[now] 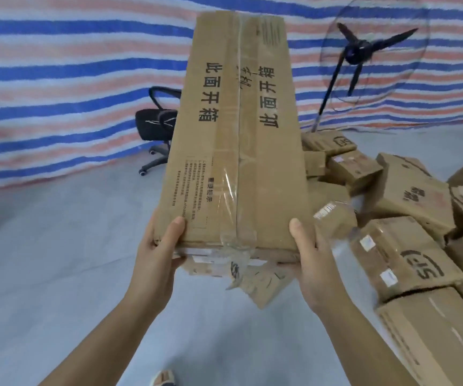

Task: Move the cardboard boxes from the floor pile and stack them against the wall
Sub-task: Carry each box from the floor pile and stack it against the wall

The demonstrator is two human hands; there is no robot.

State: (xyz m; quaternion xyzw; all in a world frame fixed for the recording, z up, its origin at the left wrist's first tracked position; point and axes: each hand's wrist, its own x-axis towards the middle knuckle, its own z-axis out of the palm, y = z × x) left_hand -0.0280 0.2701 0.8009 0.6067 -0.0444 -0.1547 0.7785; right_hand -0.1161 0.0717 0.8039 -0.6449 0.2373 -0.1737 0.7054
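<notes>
1. The long flat brown cardboard box with black printed characters and clear tape point(236, 135) is up in the air, off the grey floor point(57, 274), left of the pile of brown cardboard boxes point(408, 218).
2. The left hand point(155, 260) and right hand point(311, 263) grip its near end, thumbs on top, fingers curled under.
3. It looks stiff and probably lightish. The tape looks slick, so bare-cardboard corners seem the safer hold.

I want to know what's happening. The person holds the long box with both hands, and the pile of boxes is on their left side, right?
Not quite. The head view shows both the left hand and right hand holding the long box, but the pile of boxes is on their right.
</notes>
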